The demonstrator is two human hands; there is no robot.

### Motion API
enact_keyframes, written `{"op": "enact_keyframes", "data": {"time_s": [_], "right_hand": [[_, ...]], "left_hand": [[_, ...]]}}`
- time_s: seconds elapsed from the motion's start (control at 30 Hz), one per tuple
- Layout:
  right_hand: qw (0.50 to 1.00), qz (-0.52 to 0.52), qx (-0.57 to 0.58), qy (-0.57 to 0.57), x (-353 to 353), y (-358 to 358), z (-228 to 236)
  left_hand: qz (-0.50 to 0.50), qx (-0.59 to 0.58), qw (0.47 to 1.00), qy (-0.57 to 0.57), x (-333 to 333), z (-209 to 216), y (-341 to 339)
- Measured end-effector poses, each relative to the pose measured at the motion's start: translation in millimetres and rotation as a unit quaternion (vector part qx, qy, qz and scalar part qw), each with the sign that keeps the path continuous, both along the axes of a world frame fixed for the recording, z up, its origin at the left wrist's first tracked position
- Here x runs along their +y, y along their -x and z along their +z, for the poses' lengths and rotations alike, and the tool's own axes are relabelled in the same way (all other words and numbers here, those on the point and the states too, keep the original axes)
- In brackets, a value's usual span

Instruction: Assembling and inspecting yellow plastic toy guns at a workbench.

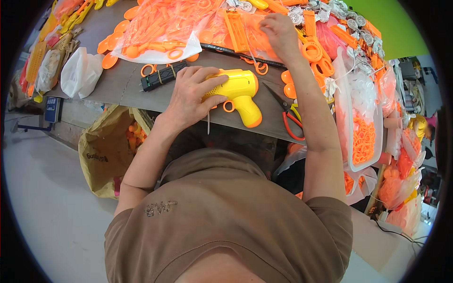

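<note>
Left hand (196,92) lies over the yellow toy (242,86) at center frame, grip wrapped round its back end, near the table's (274,119) front edge. Right hand (284,37) reaches top center, fingers curled; can't tell if it's pinching anything. Slim bare gap before the scissors (286,107).

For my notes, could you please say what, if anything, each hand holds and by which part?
Left hand holds the yellow toy gun by its front end; right hand: cannot tell.
</note>
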State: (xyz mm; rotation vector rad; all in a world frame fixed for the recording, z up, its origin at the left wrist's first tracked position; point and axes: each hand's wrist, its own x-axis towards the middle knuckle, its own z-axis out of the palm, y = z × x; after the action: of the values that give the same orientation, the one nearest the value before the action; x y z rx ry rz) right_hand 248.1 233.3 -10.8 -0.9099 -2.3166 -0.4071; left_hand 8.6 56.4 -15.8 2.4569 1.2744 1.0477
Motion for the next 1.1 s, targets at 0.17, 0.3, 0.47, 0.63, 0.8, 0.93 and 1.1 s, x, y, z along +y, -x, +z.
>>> {"op": "enact_keyframes", "data": {"time_s": [0.17, 0.3, 0.47, 0.63, 0.8, 0.93, 1.1], "right_hand": [[0.858, 0.049, 0.397, 0.322, -11, -13, 17], [0.864, 0.037, 0.338, 0.371, -45, -2, 35], [0.867, 0.125, 0.148, 0.458, -107, 32, 47], [0.894, 0.146, 0.050, 0.421, -125, 41, 43], [0.929, 0.154, 0.064, 0.330, -133, 50, 29], [0.940, 0.124, 0.071, 0.309, -133, 56, 28], [0.951, 0.131, 0.051, 0.276, -135, 57, 24]], "left_hand": [[0.013, -0.038, 0.999, -0.008, -2, -2, -1], [0.025, -0.068, 0.997, -0.021, -2, -8, -1], [0.007, -0.084, 0.996, -0.036, 0, -14, 3], [0.006, -0.097, 0.995, -0.033, -1, -15, 1], [0.002, -0.105, 0.994, -0.036, 0, -18, 1], [-0.003, -0.125, 0.992, -0.031, 0, -19, 0], [0.003, -0.160, 0.987, -0.024, -1, -22, -1]]}}
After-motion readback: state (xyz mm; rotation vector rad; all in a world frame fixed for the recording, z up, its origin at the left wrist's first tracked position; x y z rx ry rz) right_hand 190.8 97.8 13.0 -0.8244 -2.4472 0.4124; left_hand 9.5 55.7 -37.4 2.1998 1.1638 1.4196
